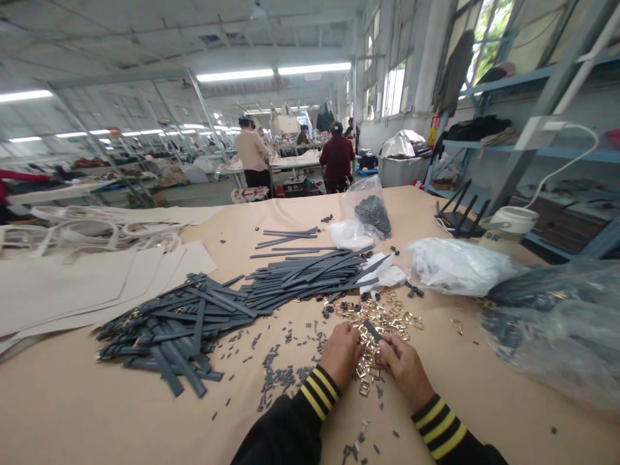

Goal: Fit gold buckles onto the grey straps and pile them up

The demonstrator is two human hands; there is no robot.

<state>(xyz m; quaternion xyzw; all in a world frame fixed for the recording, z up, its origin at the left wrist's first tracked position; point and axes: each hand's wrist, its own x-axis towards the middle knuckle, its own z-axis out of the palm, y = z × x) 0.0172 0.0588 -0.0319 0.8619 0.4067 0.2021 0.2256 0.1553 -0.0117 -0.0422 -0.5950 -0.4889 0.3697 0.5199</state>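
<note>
My left hand point(341, 353) and my right hand point(405, 365) rest close together on the tan table point(72, 400), both curled. Between their fingertips they pinch a short dark grey strap piece point(372, 330). Right beneath and beyond my hands lies a scatter of small gold metal buckles point(387, 316). To the left spreads a big heap of dark grey straps point(194, 323), with a neater bundle of straps point(310, 271) further back. Small dark loops point(278, 374) are strewn in front of my left hand. Both sleeves are black with yellow-striped cuffs.
Clear plastic bags lie at the right point(557, 323), with a white bag point(460, 265) and a bag of dark small parts point(372, 210) behind. Beige fabric pieces point(72, 284) are stacked at the left. A white bucket point(508, 229) stands far right. Two people point(336, 158) work at distant tables.
</note>
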